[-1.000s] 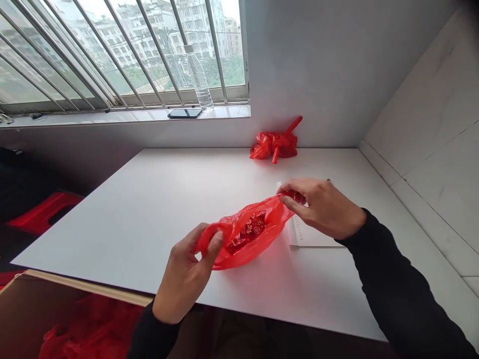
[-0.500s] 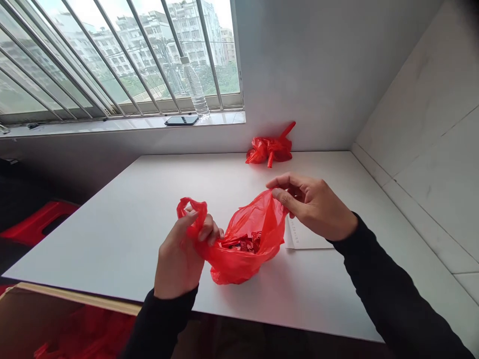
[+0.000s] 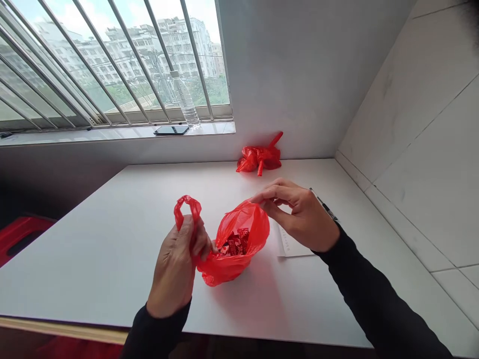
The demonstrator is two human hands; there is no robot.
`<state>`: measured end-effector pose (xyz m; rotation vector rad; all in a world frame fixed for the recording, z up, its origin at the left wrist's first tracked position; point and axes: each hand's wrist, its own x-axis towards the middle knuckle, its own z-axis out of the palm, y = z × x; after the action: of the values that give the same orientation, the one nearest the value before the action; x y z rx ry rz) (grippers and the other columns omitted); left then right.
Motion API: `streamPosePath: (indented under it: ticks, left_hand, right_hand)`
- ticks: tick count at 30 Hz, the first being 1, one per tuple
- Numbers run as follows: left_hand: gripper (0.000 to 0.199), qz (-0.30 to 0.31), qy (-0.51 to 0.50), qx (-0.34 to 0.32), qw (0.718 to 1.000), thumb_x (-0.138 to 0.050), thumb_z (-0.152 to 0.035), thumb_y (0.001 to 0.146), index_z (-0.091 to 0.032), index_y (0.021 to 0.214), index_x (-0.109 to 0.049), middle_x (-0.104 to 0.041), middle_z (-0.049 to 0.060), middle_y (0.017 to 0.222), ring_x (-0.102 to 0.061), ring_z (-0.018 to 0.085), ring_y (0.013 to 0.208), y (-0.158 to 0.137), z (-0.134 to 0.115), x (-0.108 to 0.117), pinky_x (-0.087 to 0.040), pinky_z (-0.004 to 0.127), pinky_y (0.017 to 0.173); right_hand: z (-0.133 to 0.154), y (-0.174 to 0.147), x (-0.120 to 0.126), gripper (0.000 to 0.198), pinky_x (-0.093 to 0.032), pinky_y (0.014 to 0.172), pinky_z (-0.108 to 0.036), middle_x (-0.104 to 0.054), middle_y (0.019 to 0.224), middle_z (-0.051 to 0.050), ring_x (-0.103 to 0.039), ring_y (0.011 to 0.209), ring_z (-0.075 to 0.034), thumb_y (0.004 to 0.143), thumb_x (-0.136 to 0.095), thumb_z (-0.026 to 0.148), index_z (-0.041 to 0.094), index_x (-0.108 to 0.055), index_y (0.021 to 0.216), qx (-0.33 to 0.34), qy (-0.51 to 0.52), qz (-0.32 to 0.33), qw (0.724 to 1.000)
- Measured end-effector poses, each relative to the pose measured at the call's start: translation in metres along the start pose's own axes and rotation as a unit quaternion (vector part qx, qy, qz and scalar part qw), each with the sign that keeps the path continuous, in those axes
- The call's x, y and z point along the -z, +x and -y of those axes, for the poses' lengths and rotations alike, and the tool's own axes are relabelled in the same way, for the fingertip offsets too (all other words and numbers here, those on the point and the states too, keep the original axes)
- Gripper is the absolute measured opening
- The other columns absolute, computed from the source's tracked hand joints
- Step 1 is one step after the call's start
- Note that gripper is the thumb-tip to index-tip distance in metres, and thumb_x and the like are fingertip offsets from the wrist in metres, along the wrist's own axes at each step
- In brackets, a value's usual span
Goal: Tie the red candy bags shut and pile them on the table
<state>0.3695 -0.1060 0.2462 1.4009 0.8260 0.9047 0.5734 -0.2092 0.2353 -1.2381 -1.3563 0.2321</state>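
A thin red plastic bag (image 3: 224,271) hangs open between my hands, low over the white table. Several small red wrapped packets (image 3: 235,243) lie inside it. My left hand (image 3: 175,259) is closed round the gathered left side, and a handle loop sticks up above the thumb. At the bag's far right rim, my right hand (image 3: 299,212) pinches the plastic between thumb and fingers. Partly covered by that hand are a white paper with print (image 3: 294,245) and a dark pen (image 3: 325,205).
Against the wall, at the back of the white table (image 3: 149,199), sits a knotted red plastic bag (image 3: 260,158). A phone (image 3: 171,130) and a water bottle (image 3: 186,102) are on the sill of the barred window. A red stool (image 3: 22,234) stands at left.
The bag's mouth is now rounder and shows more of the packets. My right hand has shifted its hold along the rim. The camera view has shifted, and more of the pen shows.
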Motion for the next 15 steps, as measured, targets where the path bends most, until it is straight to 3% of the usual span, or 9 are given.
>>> streamPosePath:
  ticks: [6, 12, 15]
  left_hand:
    - [0.037, -0.009, -0.024, 0.006, 1.0, -0.063, -0.054, 0.089, -0.024, 0.11, -0.064, -0.044, -0.003, 0.071, -0.046, 0.012, 0.063, 0.003, -0.002, -0.007, -0.048, 0.025, 0.062]
    - [0.023, -0.023, -0.053, -0.003, 0.998, -0.063, -0.045, 0.09, -0.022, 0.086, -0.062, -0.042, -0.003, 0.066, -0.047, 0.012, 0.059, 0.007, -0.006, 0.011, -0.051, 0.027, 0.062]
    - [0.022, -0.012, -0.058, 0.003, 0.998, -0.062, -0.044, 0.091, -0.023, 0.084, -0.06, -0.045, -0.002, 0.065, -0.05, 0.014, 0.06, 0.007, -0.006, 0.016, -0.052, 0.029, 0.063]
  right_hand:
    - [0.001, -0.002, -0.002, 0.026, -0.055, 0.081, -0.026, -0.068, 0.104, -0.002, -0.065, 0.087, -0.012, 0.095, -0.056, 0.011, 0.022, -0.071, 0.114, 0.028, -0.031, -0.044, 0.998]
    - [-0.012, 0.002, 0.012, 0.011, -0.05, 0.064, -0.024, -0.069, 0.093, 0.001, -0.059, 0.07, -0.01, 0.094, -0.061, 0.021, 0.02, -0.072, 0.098, -0.041, -0.083, -0.113, 0.989]
    - [-0.014, 0.003, 0.015, 0.011, -0.046, 0.059, -0.024, -0.067, 0.084, 0.001, -0.054, 0.063, -0.009, 0.095, -0.06, 0.024, 0.02, -0.071, 0.096, -0.058, -0.088, -0.113, 0.988]
